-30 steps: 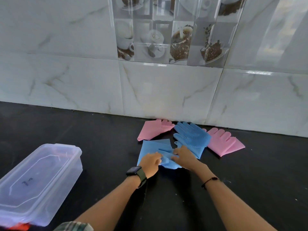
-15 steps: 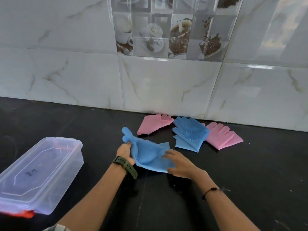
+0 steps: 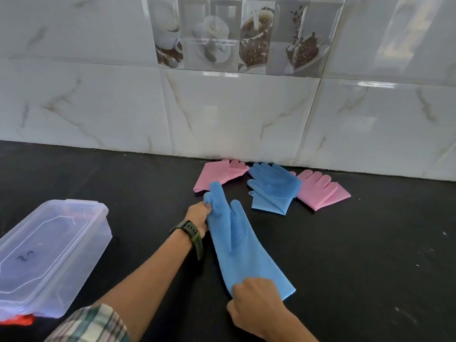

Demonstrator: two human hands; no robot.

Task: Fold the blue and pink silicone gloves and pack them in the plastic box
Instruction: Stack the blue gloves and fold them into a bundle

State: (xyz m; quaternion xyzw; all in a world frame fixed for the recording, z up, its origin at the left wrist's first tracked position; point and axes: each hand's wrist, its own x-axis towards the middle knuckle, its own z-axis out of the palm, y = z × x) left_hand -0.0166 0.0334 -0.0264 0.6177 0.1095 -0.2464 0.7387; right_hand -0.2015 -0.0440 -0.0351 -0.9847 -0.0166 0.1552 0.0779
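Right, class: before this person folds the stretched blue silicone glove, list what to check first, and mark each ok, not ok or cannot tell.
1. Left hand grips the finger end of the stretched blue silicone glove: ok.
2. Right hand pinches the cuff end: ok.
3. Glove lies flat and smooth: not ok, a crease runs down its middle.
4. Clear plastic box open for packing: not ok, lid on.
5. Second blue glove and two pink gloves clear of the folding area: ok.
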